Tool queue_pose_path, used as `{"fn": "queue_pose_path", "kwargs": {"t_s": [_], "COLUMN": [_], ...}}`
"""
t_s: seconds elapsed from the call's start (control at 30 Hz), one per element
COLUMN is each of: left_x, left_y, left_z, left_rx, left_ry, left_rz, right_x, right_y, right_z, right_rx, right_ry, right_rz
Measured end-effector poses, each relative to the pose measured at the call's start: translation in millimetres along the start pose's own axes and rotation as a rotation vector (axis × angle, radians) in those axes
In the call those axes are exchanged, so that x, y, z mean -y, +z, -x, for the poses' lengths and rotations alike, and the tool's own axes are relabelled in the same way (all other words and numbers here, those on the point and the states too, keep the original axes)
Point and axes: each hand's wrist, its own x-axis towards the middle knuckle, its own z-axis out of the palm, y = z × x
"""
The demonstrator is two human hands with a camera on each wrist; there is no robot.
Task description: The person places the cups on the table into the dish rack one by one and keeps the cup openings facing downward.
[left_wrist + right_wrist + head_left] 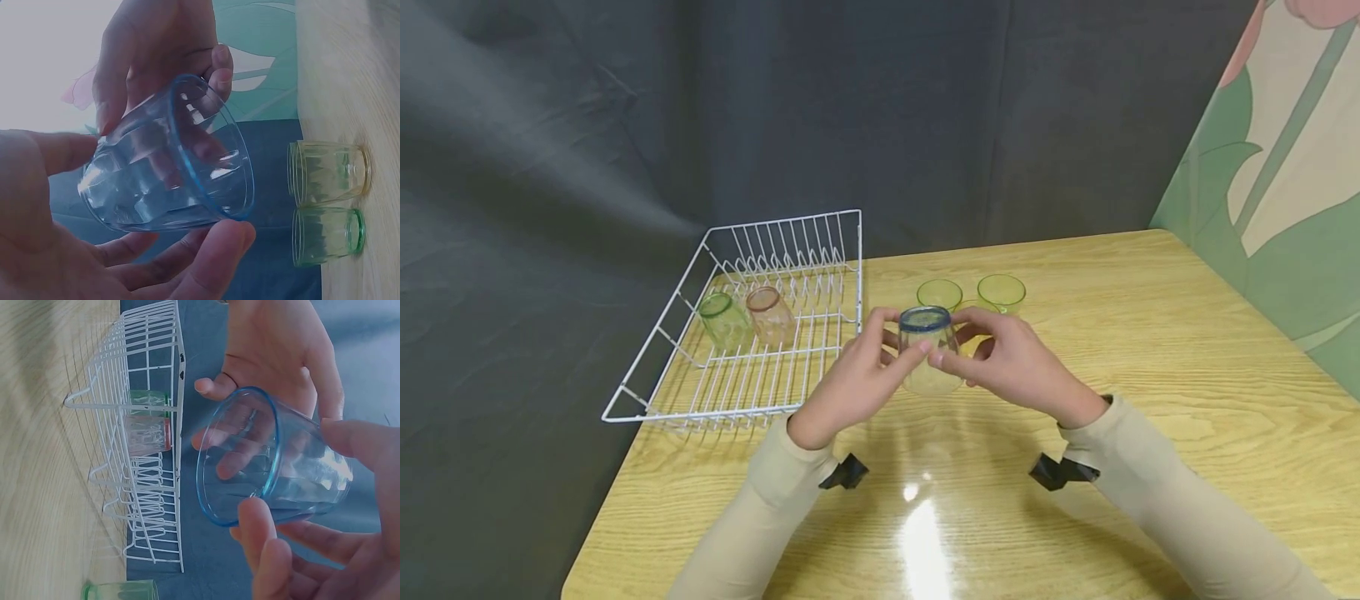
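A clear drinking glass with a blue tint [931,367] is held upside down above the table, its thick blue base upward and its wide mouth toward the tabletop. My left hand [857,375] grips one side, thumb on the wall and fingers around it. From the other side my right hand [1011,362] grips the same glass, the two thumbs nearly meeting at the front. In the left wrist view, a left fingertip [231,240] lies at the rim of the glass [150,169]. The right wrist view shows a right fingertip [255,515] near that rim too.
On the left stands a white wire dish rack [760,358] holding an upside-down green glass [727,327] and a pinkish one [772,321]. Behind my hands, yellow-green glasses [939,294] stand upright on the wooden table [1150,350]. A dark curtain [925,125] hangs at the back.
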Motion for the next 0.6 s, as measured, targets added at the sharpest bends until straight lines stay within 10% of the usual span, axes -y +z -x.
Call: {"fn": "queue_pose_path", "kwargs": {"t_s": [0.3, 0.6], "left_x": [-5.6, -5.4], "left_y": [-12.1, -58.6], "left_z": [-2.9, -14.4], "left_rx": [0.014, -0.186], "left_ry": [-0.002, -0.023], "left_rz": [-0.076, -0.165], "right_x": [2.1, -1.1], "right_y": [4.4, 3.9], "right_z": [0.3, 2.0], "right_rx": [0.017, 0.045], "right_ry": [-0.066, -0.060], "right_rz": [-0.006, -0.078]}}
